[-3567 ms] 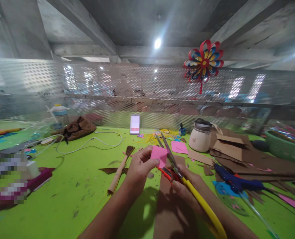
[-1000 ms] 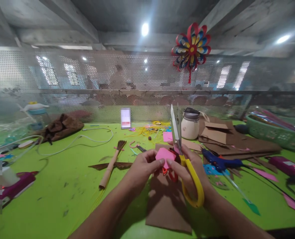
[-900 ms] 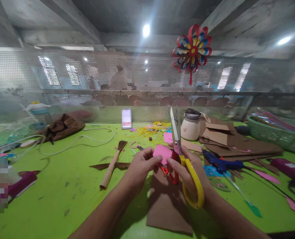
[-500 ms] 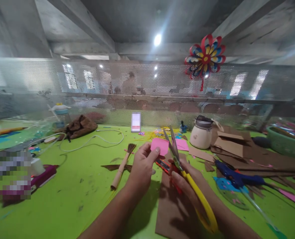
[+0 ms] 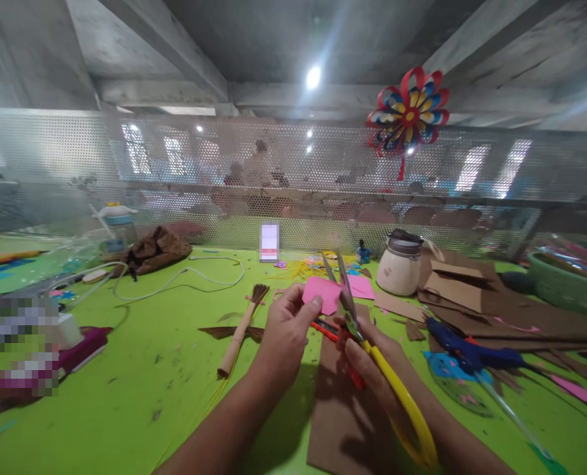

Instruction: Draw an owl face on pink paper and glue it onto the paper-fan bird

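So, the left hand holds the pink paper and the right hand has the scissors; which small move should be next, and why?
Probably close the yellow-handled scissors slowly at the right edge of the pink paper: the blades stand open beside it, and the left hand grips its other side.

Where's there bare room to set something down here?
Mostly bare: the green table at near left, between the magenta device, brown roll and left forearm, though specks dot it. Crowded on the right: blue glue gun, brown sheets, green basket.

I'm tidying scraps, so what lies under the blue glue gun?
A light-blue sheet and brown scraps show around the blue glue gun's underside; whatever its body covers is hidden.
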Demonstrator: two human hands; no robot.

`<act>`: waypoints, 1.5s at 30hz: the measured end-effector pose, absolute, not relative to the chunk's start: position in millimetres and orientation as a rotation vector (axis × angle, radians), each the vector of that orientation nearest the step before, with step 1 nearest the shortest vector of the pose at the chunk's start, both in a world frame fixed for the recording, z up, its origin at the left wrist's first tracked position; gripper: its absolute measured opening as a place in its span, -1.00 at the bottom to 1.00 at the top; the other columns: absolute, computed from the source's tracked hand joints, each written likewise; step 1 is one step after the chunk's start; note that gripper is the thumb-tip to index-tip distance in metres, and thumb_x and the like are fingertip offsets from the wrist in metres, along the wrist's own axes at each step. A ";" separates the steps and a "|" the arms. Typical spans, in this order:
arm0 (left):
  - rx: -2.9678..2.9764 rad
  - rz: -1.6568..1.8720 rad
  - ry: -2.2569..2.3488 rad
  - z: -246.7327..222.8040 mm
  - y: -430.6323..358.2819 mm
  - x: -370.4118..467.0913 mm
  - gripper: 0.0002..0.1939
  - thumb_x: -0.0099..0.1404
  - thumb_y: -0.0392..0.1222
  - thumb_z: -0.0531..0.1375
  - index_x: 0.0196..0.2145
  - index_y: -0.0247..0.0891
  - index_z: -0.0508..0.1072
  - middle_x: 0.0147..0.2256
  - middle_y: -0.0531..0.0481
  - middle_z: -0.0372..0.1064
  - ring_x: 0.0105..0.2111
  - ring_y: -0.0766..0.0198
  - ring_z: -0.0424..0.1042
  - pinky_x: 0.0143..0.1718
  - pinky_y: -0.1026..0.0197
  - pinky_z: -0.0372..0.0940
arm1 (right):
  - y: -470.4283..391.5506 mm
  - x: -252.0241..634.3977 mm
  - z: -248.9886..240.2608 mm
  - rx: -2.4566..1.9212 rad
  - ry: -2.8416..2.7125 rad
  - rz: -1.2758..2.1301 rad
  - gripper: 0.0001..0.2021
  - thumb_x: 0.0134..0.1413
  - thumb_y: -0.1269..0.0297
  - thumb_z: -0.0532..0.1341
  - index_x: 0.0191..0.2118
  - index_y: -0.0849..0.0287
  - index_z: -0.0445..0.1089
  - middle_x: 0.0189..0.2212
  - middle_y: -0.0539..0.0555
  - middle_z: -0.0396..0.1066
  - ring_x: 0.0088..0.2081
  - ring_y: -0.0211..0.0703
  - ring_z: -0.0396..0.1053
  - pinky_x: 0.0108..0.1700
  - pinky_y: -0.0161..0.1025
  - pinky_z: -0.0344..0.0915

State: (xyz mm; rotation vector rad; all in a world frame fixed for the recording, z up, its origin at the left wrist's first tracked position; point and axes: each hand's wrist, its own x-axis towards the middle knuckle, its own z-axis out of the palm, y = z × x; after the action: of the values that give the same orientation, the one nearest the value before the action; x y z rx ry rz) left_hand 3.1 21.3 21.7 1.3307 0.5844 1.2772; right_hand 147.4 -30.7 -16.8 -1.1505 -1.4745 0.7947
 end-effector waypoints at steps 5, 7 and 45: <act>1.318 1.256 0.595 20.9 21.2 2.4 -0.84 0.28 -0.18 0.22 -0.20 -0.29 0.45 -0.18 -0.10 0.49 -0.22 0.19 0.44 -0.24 0.22 0.28 | -31.1 146.1 -16.0 -1.161 -1.454 0.815 -0.47 0.09 -0.18 0.15 -0.05 0.20 0.34 -0.45 0.00 0.26 -0.48 -0.26 0.24 -0.44 -0.29 0.21; 1.313 1.261 0.587 21.5 20.9 2.4 -0.85 0.29 -0.18 0.22 -0.21 -0.29 0.45 -0.18 -0.10 0.48 -0.21 0.20 0.43 -0.19 0.21 0.28 | -31.2 146.2 -15.5 -1.178 -1.444 0.827 -0.46 0.08 -0.19 0.16 -0.04 0.20 0.34 -0.46 -0.01 0.25 -0.50 -0.27 0.21 -0.46 -0.30 0.18; 1.335 1.305 0.561 16.5 27.7 1.2 -0.85 0.27 -0.20 0.22 -0.23 -0.31 0.48 -0.28 -0.06 0.46 -0.28 0.25 0.35 -0.16 0.19 0.25 | -35.3 143.1 -8.5 -1.219 -1.457 0.759 -0.43 0.07 -0.24 0.12 -0.08 0.20 0.37 -0.52 -0.05 0.21 -0.52 -0.30 0.14 -0.47 -0.31 0.11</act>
State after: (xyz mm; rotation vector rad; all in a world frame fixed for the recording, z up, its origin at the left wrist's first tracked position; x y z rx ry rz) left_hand 1.2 27.7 16.5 1.3348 0.5610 1.3053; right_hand 143.1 -35.3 -8.5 -1.2190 -1.4571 0.7593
